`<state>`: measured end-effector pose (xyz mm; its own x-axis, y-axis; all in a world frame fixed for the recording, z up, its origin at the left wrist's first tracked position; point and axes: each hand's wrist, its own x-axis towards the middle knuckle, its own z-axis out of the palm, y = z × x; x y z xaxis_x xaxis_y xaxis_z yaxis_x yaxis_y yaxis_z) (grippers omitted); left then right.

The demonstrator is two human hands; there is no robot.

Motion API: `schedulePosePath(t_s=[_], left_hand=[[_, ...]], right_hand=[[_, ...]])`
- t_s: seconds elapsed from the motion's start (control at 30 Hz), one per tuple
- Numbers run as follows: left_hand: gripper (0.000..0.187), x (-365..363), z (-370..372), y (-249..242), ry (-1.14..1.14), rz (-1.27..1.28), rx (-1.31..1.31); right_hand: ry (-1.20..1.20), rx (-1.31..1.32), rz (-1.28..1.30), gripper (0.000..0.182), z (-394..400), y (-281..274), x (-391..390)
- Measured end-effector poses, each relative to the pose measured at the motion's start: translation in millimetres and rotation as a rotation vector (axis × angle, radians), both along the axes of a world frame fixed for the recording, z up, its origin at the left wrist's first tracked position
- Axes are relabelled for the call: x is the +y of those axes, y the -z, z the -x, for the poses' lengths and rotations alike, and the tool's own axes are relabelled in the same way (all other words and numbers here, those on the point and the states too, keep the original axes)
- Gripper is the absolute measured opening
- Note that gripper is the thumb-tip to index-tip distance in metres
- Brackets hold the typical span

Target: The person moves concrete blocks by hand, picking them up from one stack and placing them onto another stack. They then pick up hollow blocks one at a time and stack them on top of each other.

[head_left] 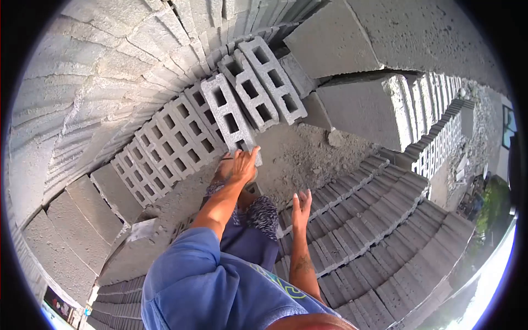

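A grey concrete hollow block (227, 113) with a row of rectangular holes stands tilted in front of me. My left hand (243, 160) is closed over its near end, fingers bent around the edge. My right hand (301, 203) is raised to the right with its fingers apart and nothing in it, above stacked blocks (341, 220). Two more hollow blocks, one next to the held block (248, 88) and one farther right (273, 80), lean just beyond it. To the left, a row of hollow blocks (170, 137) stands with holes facing me.
A tall block wall (93, 71) rises at the left and back. Large solid-faced blocks (357, 104) are stacked at upper right. Loose gravel and dirt (297, 159) cover the ground between the stacks. More large blocks (77, 225) stand at lower left.
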<state>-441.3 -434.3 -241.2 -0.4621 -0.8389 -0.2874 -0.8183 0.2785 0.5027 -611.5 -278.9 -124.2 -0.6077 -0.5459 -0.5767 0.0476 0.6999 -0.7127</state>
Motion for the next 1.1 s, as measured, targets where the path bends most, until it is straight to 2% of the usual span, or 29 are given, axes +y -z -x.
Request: schedulePosePath(t_s=[0.07,0.13,0.17,0.23,0.27,0.3,0.33,0.4,0.43,0.47,0.53,0.57,0.63,0.67,0.7,0.77,0.8,0.83,0.87,0.93,0.97,1.03,1.07,1.1], left_hand=[[0.058,15,10,18,-0.074,-0.048,0.03],[0.057,25,26,31,-0.112,0.085,-0.03],[0.062,29,33,37,-0.133,0.122,-0.114],[0.066,28,34,41,-0.211,0.118,-0.115],[0.07,35,33,40,-0.234,0.131,-0.107],[0.075,28,29,21,-0.286,0.013,-0.028],[0.075,21,33,8,-0.339,0.013,-0.033],[0.073,33,33,-15,-0.823,0.072,0.051],[0.073,32,35,-12,-0.856,0.074,0.041],[0.075,37,41,-3,-1.195,-0.001,0.133],[0.081,47,54,36,-1.859,-0.147,0.342],[0.078,69,70,82,-2.004,-0.199,0.418],[0.063,50,70,51,-2.414,-0.811,1.151],[0.057,50,80,54,-2.454,-0.69,1.326],[0.062,54,83,60,-2.446,-0.668,1.393],[0.066,55,94,71,-2.489,-0.65,1.498],[0.065,57,97,76,-2.447,-0.652,1.668],[0.064,60,100,83,-2.388,-0.644,1.835],[0.064,59,103,90,-2.412,-0.647,1.859],[0.054,49,113,103,-2.489,-0.486,1.765],[0.054,45,117,105,-2.509,-0.484,1.793],[0.052,36,112,85,-2.566,-0.531,1.761],[0.052,25,108,71,-2.577,-0.403,1.688],[0.052,23,120,78,-2.496,-0.429,1.496]], right_hand=[[-0.071,0.017,-0.008,0.07,18,-30,-17],[-0.18,0.016,-0.012,0.068,35,-43,-37],[-0.257,0.009,-0.021,0.066,44,-45,-43],[-0.424,0.004,0.033,0.061,59,-29,-70],[-0.513,0.027,-0.032,0.053,59,-31,-96],[-0.741,0.135,0.034,0.045,65,-10,-124],[-0.961,0.241,0.079,0.038,72,3,-138],[-1.184,0.258,0.236,0.035,57,17,-195],[-1.296,0.295,0.348,0.037,43,24,-228],[-1.404,0.331,0.453,0.038,28,29,-254],[-1.581,0.446,0.586,0.043,-12,41,-300],[-1.699,0.501,0.593,0.047,-31,54,-317],[-1.957,0.644,0.602,0.056,-67,83,-348],[-2.085,0.73,0.583,0.062,-82,99,-357],[-2.171,0.796,0.593,0.064,-93,117,-364],[-2.36,0.91,0.508,0.059,-111,129,-375],[-2.428,0.928,0.435,0.057,-117,133,-376],[-2.444,0.922,0.478,0.056,-121,141,-378],[-2.447,0.907,0.44,0.053,-122,145,-379],[-2.487,0.927,0.327,0.045,-133,147,-380],[-2.478,0.922,0.188,0.04,-138,143,-379],[-2.489,0.947,0.202,0.041,-137,145,-381],[-2.457,0.957,0.233,0.042,-138,146,-384],[-2.475,0.969,0.189,0.043,-140,146,-392]])
